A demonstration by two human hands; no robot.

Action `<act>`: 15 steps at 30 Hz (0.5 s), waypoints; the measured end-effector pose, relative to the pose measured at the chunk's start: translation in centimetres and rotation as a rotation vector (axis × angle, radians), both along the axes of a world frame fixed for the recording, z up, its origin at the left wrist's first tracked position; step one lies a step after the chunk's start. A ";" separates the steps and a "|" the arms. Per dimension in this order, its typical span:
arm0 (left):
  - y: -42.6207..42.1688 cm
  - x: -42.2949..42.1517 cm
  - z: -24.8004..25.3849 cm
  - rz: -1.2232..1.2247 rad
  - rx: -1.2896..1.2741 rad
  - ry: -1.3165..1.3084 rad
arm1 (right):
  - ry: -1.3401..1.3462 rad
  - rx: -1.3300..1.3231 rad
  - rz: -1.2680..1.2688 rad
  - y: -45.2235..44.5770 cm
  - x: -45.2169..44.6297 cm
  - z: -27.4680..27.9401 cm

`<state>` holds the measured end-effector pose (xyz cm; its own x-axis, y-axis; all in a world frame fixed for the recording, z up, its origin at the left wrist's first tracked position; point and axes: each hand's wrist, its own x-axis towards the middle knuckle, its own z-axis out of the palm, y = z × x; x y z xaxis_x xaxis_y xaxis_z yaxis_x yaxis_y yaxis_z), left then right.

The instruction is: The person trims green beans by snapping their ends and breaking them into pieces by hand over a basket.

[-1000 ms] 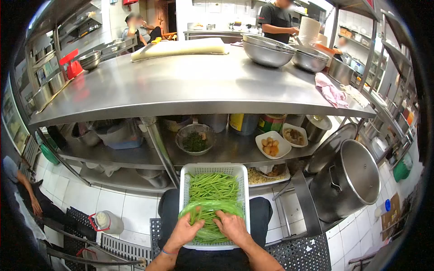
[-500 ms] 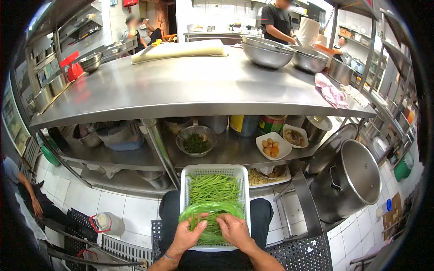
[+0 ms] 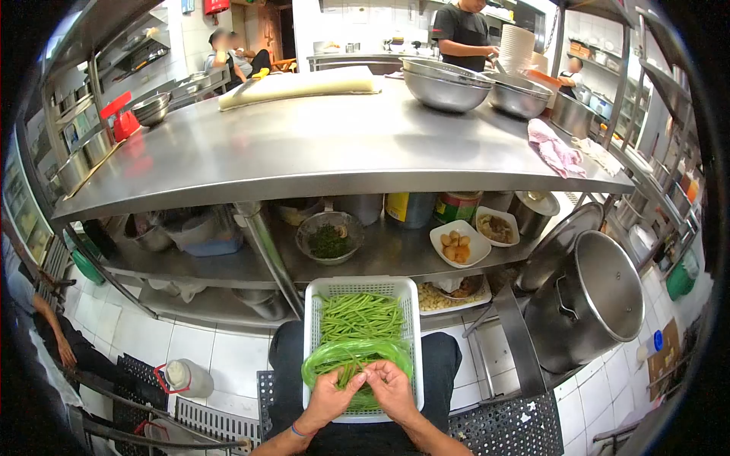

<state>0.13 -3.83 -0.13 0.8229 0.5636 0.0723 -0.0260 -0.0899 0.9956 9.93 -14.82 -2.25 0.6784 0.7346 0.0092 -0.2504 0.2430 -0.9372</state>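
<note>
A white plastic basket [image 3: 414, 323] rests on my lap between my knees. Green beans [image 3: 361, 318] fill its far half. In the near half lies a translucent green plastic bag [image 3: 327, 356], its mouth gathered open around more beans. My left hand [image 3: 333, 399] is closed around a few green beans that stick up past its fingers, over the bag. Beside it, nearly touching, my right hand [image 3: 391, 391] pinches at the tips of beans with thumb and forefinger. Exactly how many beans lie between the right fingers is hidden.
Ahead stands a steel table [image 3: 327, 144] with steel bowls [image 3: 445, 85] on top and food containers on its lower shelf. A large steel pot [image 3: 585, 292] stands to my right. A person [image 3: 461, 38] works behind the table; another person's arm [image 3: 53, 328] shows at left.
My two hands have come closer together, with the left fingers curling in around the beans. The right hand has moved slightly and now pinches next to the left thumb.
</note>
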 end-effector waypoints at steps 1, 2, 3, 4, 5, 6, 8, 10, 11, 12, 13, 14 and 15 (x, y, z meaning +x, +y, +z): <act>0.0 0.0 0.2 0.012 0.005 0.012 | 0.002 0.012 -0.010 0.1 -0.1 -0.1; 0.0 -0.1 0.6 0.020 0.010 0.021 | 0.016 0.003 0.012 0.1 -0.1 -0.3; -0.2 -0.1 1.0 0.019 0.010 0.029 | 0.029 -0.011 0.025 0.1 -0.1 -0.5; -0.3 0.0 1.3 0.047 0.032 0.019 | 0.036 -0.028 0.021 -0.1 0.0 -0.7; -0.3 0.0 1.3 0.061 0.049 0.007 | 0.014 0.031 0.020 0.0 -0.2 -1.4; -0.3 -0.1 1.4 0.064 -0.009 -0.014 | -0.060 0.003 0.017 0.0 -0.3 -1.1; -0.2 -0.1 1.3 0.082 -0.116 -0.007 | -0.128 -0.064 0.052 -0.3 -0.1 -0.4; 0.2 -0.1 1.9 0.105 -0.252 0.021 | -0.087 -0.092 0.171 -0.6 0.2 -0.1; 0.3 -0.5 2.1 0.116 -0.352 0.037 | -0.092 -0.108 0.160 -0.8 0.2 0.1; 0.4 -0.5 3.0 0.086 -0.459 0.022 | -0.089 -0.123 0.160 -0.8 0.0 0.6; 0.6 -0.7 3.2 0.077 -0.526 -0.006 | -0.093 -0.138 0.164 -0.7 -0.1 0.9; 1.0 -0.9 3.2 0.065 -0.593 -0.036 | -0.156 -0.085 0.156 -0.7 -0.3 0.6; 1.3 -0.9 3.3 0.048 -0.658 -0.068 | -0.135 -0.081 0.204 -0.7 -0.4 0.7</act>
